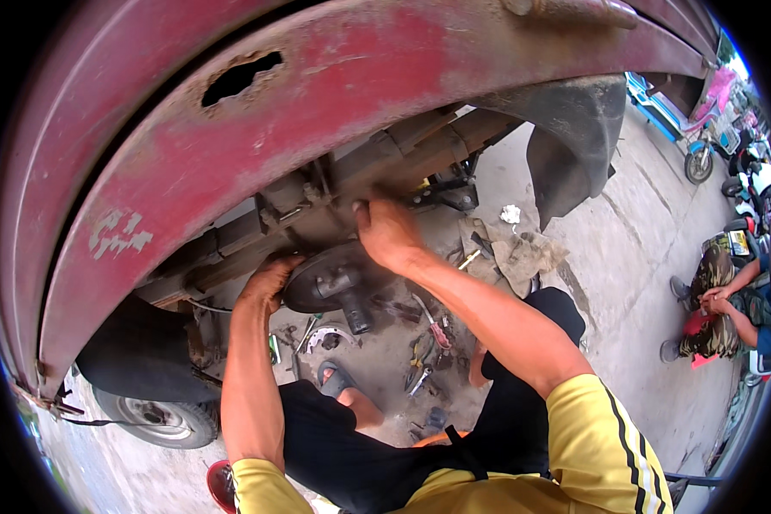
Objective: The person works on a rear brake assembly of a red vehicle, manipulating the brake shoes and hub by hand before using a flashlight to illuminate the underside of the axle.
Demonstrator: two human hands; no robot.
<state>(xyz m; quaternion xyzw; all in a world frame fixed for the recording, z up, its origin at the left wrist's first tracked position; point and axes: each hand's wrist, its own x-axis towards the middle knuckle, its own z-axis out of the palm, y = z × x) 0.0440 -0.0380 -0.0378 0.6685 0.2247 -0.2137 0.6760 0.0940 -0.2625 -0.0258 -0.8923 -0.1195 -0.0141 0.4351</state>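
Note:
A dark, round metal brake plate (pixel 311 289) with a stubby cylinder standing out from its middle sits under the red wheel arch. My left hand (pixel 270 279) is curled round its left rim. At the upper right edge of the plate is my right hand (pixel 389 235), closed and slightly blurred, thumb pointing up; what its fingers hold is hidden. Behind both hands runs a rusty, dirt-covered frame beam (pixel 360 167). On the ground below the plate lie a pale curved brake shoe (pixel 330 335) and a small tool with a red handle (pixel 439 333).
The rusted red body panel (pixel 334 81) arches overhead. A black rubber mudflap (pixel 574 154) hangs at right, a wheel (pixel 156 420) stands at lower left. Rags (pixel 522 257) and scattered tools lie between my feet. A seated person (pixel 721 304) and a motorcycle (pixel 699 163) are farther right.

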